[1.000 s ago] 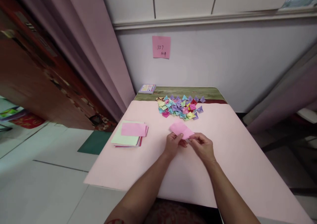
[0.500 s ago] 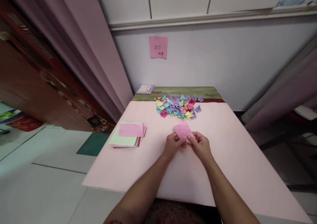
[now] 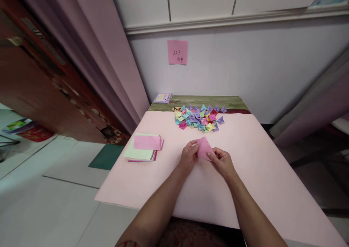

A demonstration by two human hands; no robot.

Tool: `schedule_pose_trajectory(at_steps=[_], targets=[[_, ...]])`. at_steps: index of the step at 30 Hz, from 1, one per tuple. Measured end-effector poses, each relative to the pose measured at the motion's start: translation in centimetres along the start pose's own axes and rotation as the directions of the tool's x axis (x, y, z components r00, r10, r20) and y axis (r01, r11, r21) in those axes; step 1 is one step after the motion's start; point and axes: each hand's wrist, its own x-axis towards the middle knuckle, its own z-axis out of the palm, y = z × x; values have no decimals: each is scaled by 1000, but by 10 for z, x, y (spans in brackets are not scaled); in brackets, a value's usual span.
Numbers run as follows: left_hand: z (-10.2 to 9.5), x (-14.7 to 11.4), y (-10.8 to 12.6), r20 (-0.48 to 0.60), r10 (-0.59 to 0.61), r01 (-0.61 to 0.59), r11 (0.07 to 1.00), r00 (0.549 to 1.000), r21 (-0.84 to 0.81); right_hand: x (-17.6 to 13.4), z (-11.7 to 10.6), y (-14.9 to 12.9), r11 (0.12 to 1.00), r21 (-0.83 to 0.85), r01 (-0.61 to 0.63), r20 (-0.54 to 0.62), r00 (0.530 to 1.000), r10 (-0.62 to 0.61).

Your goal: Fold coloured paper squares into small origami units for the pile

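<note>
A small piece of pink paper (image 3: pixel 205 148), one corner pointing away from the person, is between the two hands, over the pale pink cover (image 3: pixel 261 188) of the table; whether it touches the cover is hard to tell. The left hand (image 3: pixel 188 155) is nearly closed, pinching the paper's left edge between thumb and fingers. The right hand (image 3: pixel 222 162) is partly curled, its thumb lying on top of the paper near the lower right edge and its fingers bent behind.

Just beyond both hands lies a heap of folded paper pieces (image 3: pixel 200 118) in purple, blue, yellow, pink and red. To the left of the left hand is a stack of coloured sheets (image 3: pixel 136 153), pale green uppermost, with a folded pink sheet (image 3: pixel 147 142) on it. Farther beyond the left hand, some printed cards (image 3: pixel 163 98) rest on the table's green far end (image 3: pixel 212 101). Straight past the hands, a pink note (image 3: pixel 177 53) with handwriting is on the wall (image 3: pixel 231 58).
</note>
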Motion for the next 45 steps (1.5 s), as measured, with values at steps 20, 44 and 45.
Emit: schedule_pose_trajectory(at_steps=[20, 44, 45], targets=[[-6, 5, -7, -128, 57, -56, 998, 990, 17, -1, 4, 2, 996, -85, -4, -56, 998, -1], [2, -7, -5, 159, 16, -89, 883, 987, 462, 8, -3, 6, 973, 217, -75, -95, 991, 98], [1, -8, -5, 178, 3, -88, 874, 984, 477, 8, -3, 5, 972, 223, -81, -93, 990, 103]])
